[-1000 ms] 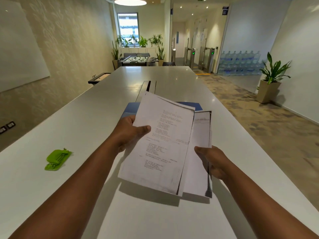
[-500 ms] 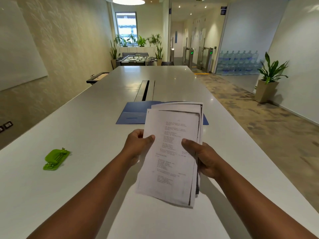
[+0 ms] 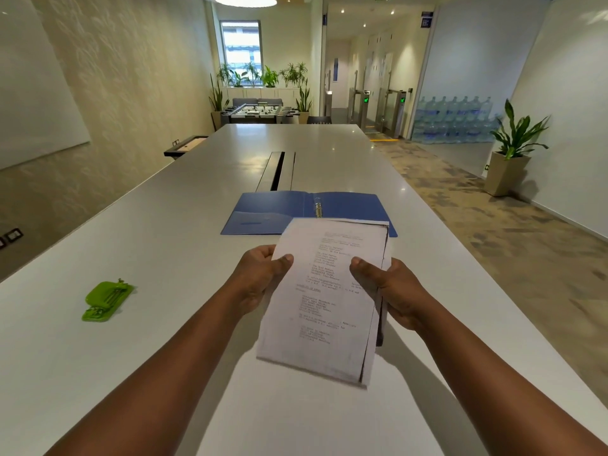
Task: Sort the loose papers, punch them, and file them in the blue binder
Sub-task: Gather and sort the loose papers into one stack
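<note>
**Paper stack held in both hands above the table**

Head view: A stack of printed papers (image 3: 324, 297) is held in the air above the white table (image 3: 158, 258), just in front of the person. The stack is gripped on its left edge by the left hand (image 3: 260, 281), with the thumb laid across the top sheet and the fingers curled behind. The right edge is gripped in the same way by the right hand (image 3: 391, 291), thumb on the printed face and fingers behind the sheets. Each grip is thus closed on the papers. The sheets are gathered nearly flush, though a few edges are seen fanned slightly along the right side and at the lower right corner. Typed text is visible on the top sheet, too small to be read.

The blue binder (image 3: 273, 212) is laid open and flat on the table just beyond the papers, its metal rings (image 3: 317, 208) exposed at the spine; part of its near right half is hidden by the top of the stack. A green hole punch (image 3: 107, 301) is seen on the table well to the left of the hands, apart from everything else. A narrow cable slot (image 3: 279, 171) is set into the table beyond the binder.
</note>
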A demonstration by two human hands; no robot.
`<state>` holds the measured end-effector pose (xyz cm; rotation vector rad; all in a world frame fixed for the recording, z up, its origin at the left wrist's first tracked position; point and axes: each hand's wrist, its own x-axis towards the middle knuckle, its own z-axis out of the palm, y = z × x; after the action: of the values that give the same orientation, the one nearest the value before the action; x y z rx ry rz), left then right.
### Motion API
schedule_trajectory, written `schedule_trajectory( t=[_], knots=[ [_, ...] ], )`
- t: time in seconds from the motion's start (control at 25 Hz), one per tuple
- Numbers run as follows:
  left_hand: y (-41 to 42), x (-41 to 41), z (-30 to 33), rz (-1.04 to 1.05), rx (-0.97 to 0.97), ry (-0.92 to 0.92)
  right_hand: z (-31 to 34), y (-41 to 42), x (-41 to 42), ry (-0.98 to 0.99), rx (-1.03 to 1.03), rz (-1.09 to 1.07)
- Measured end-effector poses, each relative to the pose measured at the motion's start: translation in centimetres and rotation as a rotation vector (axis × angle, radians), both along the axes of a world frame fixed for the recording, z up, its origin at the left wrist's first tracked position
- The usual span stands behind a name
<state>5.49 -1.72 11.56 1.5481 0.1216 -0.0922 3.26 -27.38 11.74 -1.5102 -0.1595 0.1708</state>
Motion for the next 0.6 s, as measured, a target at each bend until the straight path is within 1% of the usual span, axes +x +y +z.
schedule_trajectory(
  t=[0.04,0.2,0.32,0.4,0.6],
  knots=[
    [-0.2,-0.1,0.5,0.019,0.017,-0.058,0.3,-0.1,0.1,-0.024,0.005,-0.005],
    [-0.4,0.0,2.5,0.089,-0.041,-0.227,1.4,-0.7,1.0,-0.091,0.032,-0.052],
    [-1.0,-0.5,2.9,0.107,0.026,-0.348,1.3,-0.5,1.2,-0.126,0.031,-0.081],
    [-1.4,-1.0,2.7,0.126,0.057,-0.392,0.8,-0.1,1.3,-0.135,0.033,-0.108],
    [-1.5,-0.9,2.3,0.13,0.005,-0.472,0.3,0.0,1.7,-0.185,0.052,-0.162]
  ],
)
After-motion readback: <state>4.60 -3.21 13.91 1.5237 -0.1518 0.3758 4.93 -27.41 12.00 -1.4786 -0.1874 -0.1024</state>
